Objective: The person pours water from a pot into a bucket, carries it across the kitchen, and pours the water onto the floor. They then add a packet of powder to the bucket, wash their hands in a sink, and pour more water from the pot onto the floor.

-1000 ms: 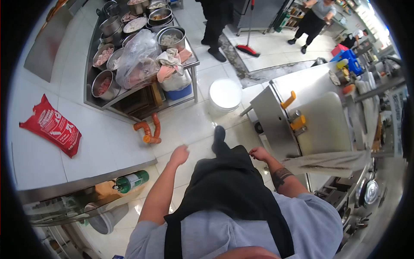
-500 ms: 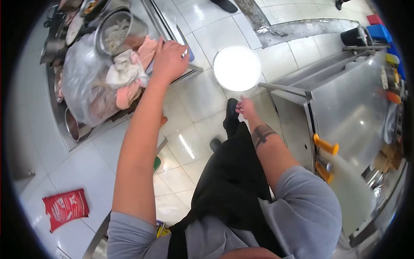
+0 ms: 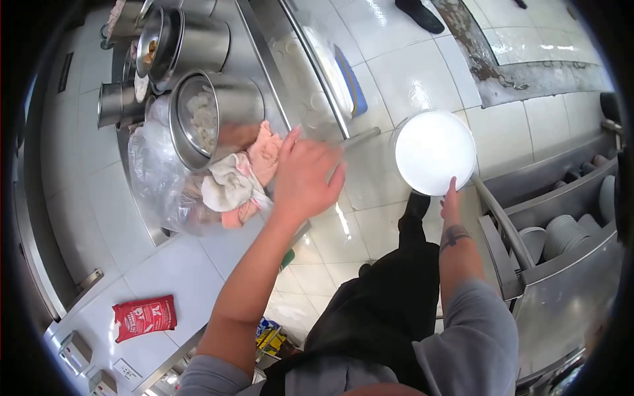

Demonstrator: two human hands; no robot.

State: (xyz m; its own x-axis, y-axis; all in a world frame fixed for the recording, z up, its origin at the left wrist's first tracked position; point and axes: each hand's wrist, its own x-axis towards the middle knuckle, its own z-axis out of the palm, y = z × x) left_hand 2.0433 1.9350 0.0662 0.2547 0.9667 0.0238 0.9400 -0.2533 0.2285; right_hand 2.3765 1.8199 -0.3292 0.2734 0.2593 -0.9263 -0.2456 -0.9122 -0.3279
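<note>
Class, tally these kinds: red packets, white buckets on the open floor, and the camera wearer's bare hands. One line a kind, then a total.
Red packet: 1
White bucket: 1
Bare hands, left hand and right hand: 2
Total: 4

"Where has the left hand (image 3: 307,173) gone?"

"Up from between seven and eight o'clock. It's near the centre now, fingers spread, close to the crumpled pink cloth (image 3: 264,153)."

"And the right hand (image 3: 450,206)?"

"From four o'clock round to three. Its fingertips now overlap the rim of the round white bucket (image 3: 436,148) in view; I can't tell if they touch."

"Has the view turned?"

"Yes: that bucket shifted from past twelve to two, and the red printed packet (image 3: 145,317) from nine to eight. Stacked round white plates (image 3: 566,237) have appeared just past three."
</note>
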